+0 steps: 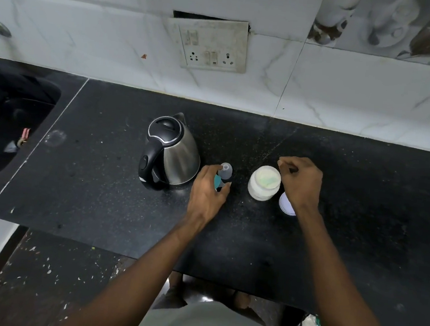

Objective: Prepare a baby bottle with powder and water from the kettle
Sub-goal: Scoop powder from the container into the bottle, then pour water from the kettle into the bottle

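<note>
Both forearms reach forward from the bottom edge over the black table (107, 178), bare, palms down. Left hand (207, 191) angled up and slightly right, fingers curled round the baby bottle (224, 175); grip closed on it, thumb near the clear cap, teal collar showing between the fingers. Right hand (300, 183) bent at the wrist, fingers pinched together at the far tip, grip closed; whether it holds anything, cannot tell. White lid (284, 205) lies flat on the table, partly under the right wrist. Open powder jar (264, 184) stands just left of the right grip, between the two hands, pale powder visible inside. Steel kettle (169, 153) with black handle and lid stands just left of the left grip, close to the bottle. Beyond, white tiled wall with a socket plate (212, 45); dark sink (7, 122) far left.
</note>
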Available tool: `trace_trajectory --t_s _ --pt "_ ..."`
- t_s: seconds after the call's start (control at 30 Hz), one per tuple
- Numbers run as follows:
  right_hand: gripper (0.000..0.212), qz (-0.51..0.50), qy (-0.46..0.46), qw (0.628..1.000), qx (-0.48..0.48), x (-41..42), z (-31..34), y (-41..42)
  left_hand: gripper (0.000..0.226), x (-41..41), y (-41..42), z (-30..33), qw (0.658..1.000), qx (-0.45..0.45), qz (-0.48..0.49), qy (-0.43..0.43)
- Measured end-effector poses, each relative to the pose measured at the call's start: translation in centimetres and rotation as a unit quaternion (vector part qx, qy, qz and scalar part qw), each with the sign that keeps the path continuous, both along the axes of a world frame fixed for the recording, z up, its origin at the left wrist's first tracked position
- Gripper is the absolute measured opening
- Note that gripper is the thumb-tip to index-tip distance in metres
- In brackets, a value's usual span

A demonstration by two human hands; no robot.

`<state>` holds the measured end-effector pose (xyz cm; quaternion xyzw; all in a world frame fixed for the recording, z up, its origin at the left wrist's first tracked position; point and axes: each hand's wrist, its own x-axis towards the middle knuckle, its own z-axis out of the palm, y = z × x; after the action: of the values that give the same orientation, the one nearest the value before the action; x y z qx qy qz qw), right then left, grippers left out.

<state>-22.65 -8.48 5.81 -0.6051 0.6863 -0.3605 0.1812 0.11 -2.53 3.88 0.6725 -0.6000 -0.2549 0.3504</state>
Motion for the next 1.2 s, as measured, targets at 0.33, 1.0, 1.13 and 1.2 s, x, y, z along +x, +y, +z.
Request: trace_trajectory --t_s 0.33,1.0,1.13,1.2 --pt "0.014 0.088 -0.005 0.995 -0.045 7.8 1.9 -0.5 0.036 3.8 0.4 1.4 0.996 -0.039 0.064 0.042" --pt "0.019 0.148 -0.199 0.962 0.115 25.1 0.0 2.1 0.032 17.3 0.1 3.6 0.967 -0.143 0.186 0.098" --pt "0.023 0.112 -0.205 0.965 0.122 26.7 -0.1 3.0 0.054 19.5 -0.5 3.7 0.968 -0.091 0.176 0.154" --pt "0.026 0.095 -0.224 0.961 0.130 27.2 -0.5 3.6 0.049 20.2 -1.0 3.5 0.966 -0.070 0.163 0.189"
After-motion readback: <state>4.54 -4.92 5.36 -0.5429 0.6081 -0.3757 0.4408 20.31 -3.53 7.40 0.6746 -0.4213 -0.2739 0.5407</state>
